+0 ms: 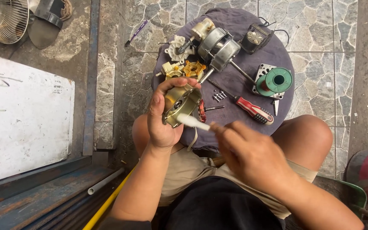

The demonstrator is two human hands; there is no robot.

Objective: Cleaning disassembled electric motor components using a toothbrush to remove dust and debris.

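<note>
Stone-tiled floor (320, 76); round purple cloth (235, 81) at 12 o'clock bears motor stator (219, 47), green spool (275, 80), red screwdriver (254, 110). Left hand (162, 117) clamped on brass motor housing (179, 104), centre. Right hand (250, 153) pinches white brush (192, 122) touching it.

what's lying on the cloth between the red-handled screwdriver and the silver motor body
In the head view, a small cluster of loose screws lies on the purple cloth between the red-handled screwdriver and the silver motor body, beside the screwdriver's dark shaft.
</note>
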